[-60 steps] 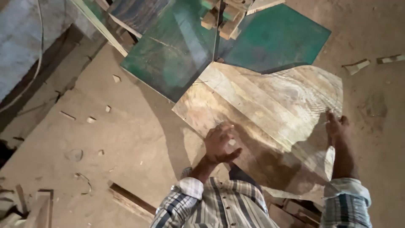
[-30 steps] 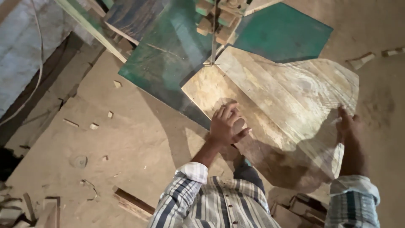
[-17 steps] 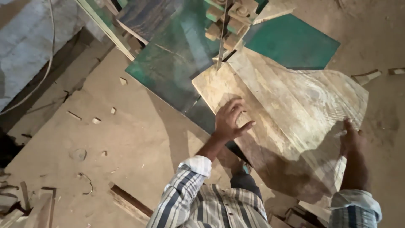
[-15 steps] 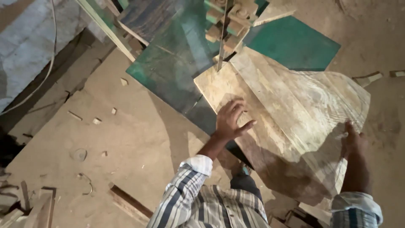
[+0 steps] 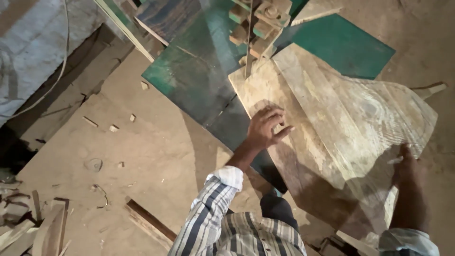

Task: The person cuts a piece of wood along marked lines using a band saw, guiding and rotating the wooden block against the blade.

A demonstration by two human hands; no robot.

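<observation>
plywood sheet — left hand flat, right hand at edge

Board: lies on the saw table, its far edge at the blade.
Left hand: flat on the board's near left part, just before the blade.
Right hand: at the board's near right edge.
Blade guide: above the blade, behind the board.
Offcuts: on the floor, left of the table.
Batten: on the floor, near left of the person.
Scrap pile: far left, near corner.
</observation>
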